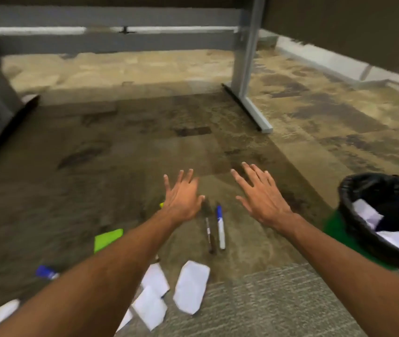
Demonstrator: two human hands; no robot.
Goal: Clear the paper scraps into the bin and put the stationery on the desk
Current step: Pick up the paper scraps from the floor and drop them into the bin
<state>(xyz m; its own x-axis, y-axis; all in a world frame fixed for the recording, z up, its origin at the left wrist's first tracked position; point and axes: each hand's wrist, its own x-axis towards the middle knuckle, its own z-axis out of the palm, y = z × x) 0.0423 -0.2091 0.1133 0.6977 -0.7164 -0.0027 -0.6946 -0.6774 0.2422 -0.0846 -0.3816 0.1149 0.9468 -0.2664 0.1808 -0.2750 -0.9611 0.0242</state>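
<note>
Paper scraps [191,287] lie white on the carpet [120,154] near the bottom of the view, partly under the left forearm. Two markers, one dark [210,235] and one blue-capped [220,227], lie side by side just beyond them, between the hands. A green sticky pad [108,239] lies to the left. Left hand [182,199] and right hand [263,198] hover above the floor, fingers spread, grasping nothing. The black-lined bin [356,215] at right holds crumpled paper. The desk leg [244,69] stands beyond.

2 bare forearms, no sleeves; left hand [182,199], right hand [264,199]: no gloves, rings, watch.
</note>
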